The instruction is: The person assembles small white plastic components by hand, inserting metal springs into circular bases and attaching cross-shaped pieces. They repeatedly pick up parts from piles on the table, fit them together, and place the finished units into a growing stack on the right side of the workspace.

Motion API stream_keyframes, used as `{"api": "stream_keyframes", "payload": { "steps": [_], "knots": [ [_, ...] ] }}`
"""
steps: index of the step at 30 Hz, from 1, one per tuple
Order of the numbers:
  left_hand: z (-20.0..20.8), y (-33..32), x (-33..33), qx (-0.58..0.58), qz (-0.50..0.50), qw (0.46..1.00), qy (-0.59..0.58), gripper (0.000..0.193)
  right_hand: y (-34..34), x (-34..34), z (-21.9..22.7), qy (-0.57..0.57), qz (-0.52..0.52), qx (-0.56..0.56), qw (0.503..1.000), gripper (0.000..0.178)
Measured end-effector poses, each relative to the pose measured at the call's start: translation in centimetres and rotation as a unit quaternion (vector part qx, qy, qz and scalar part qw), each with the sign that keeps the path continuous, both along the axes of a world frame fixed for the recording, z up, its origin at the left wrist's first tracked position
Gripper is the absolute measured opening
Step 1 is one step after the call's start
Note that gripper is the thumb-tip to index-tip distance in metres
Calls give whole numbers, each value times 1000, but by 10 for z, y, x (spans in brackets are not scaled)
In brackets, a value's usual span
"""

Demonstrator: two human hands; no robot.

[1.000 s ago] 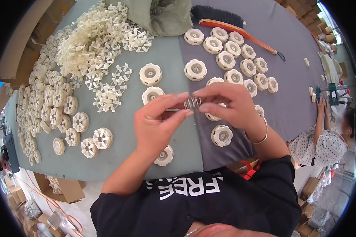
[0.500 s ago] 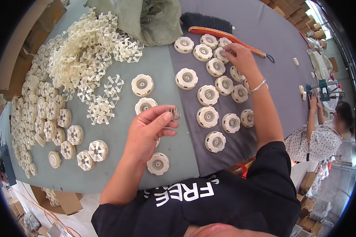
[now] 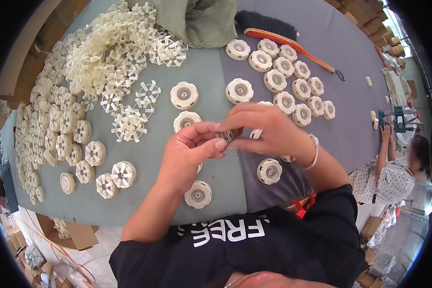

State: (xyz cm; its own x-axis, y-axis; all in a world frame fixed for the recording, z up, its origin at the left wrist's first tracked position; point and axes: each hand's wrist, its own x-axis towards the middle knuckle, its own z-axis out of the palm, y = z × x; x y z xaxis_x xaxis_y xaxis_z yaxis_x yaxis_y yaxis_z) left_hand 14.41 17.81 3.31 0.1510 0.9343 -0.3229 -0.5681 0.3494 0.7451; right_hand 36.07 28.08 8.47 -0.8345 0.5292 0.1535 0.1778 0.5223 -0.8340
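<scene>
My left hand (image 3: 187, 151) pinches thin metal coil springs (image 3: 227, 136) between thumb and fingers. From the right, my right hand (image 3: 271, 128) meets it, its fingers and thumb closed on the springs' other side; it is slightly blurred. Around and beneath both hands lie round cream plastic housings with notched rims and recessed centres, such as one housing (image 3: 184, 95) beyond my left hand and another (image 3: 269, 171) nearer me. Some housings are partly hidden by my hands. Farther right stands a group of similar housings (image 3: 284, 102).
Spoked white plastic pieces (image 3: 129, 125) lie heaped at the left, beside many assembled round parts (image 3: 95, 152). A green-grey bag (image 3: 197, 29) and a black-bristled brush (image 3: 269, 26) rest at the back. Another person (image 3: 386, 177) works at a clamp-like tool (image 3: 399, 119) on the far right.
My right hand has come back from the housings at the far right to the springs in my left hand. My left hand stays in nearly the same place.
</scene>
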Motion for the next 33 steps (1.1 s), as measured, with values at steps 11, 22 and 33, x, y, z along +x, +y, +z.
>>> {"api": "stream_keyframes", "payload": {
  "steps": [11, 22, 33],
  "knots": [
    [9, -1, 2, 51, 35, 990, 127, 29, 33, 7, 3, -56, -127, 145, 980, 22],
    [6, 0, -10, 82, 45, 974, 207, 23, 143, 56, -48, -184, -301, 230, 907, 18],
    [8, 17, -67, 187, 151, 599, 764, 39, 130, 69, -21, -57, -322, 302, 896, 20]
  ]
}}
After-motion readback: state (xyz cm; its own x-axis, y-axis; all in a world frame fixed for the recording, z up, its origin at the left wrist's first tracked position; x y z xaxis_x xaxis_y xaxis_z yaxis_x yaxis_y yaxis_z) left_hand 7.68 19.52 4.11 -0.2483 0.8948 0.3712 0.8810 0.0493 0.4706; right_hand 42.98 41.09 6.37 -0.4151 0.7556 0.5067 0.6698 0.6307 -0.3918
